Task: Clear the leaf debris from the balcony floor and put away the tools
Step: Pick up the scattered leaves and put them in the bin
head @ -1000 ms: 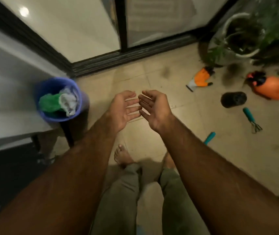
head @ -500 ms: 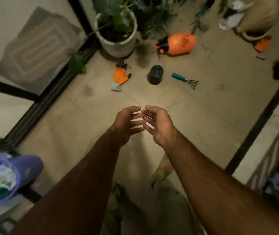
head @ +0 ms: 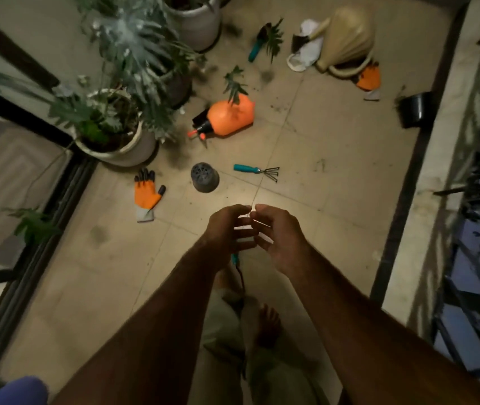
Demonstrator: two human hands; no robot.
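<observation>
My left hand and my right hand hover side by side above the balcony floor, fingers loosely curled toward each other, holding nothing. Below them a teal-handled tool lies partly hidden near my feet. Further out on the tiles lie a teal hand rake, an orange glove, an upturned dark pot and an orange sprayer on its side. Leaf sprigs and dark soil specks are scattered around the sprayer. A teal trowel lies at the back.
Potted plants crowd the left back corner by the sliding door track. A beige watering can, white cloth, second orange glove and black pot sit back right. A railing wall runs along the right. A blue bin shows bottom left.
The view has swung from the blue bin to the cluttered balcony floor. Both hands stayed together in front of me, their fingers curling in a little more.
</observation>
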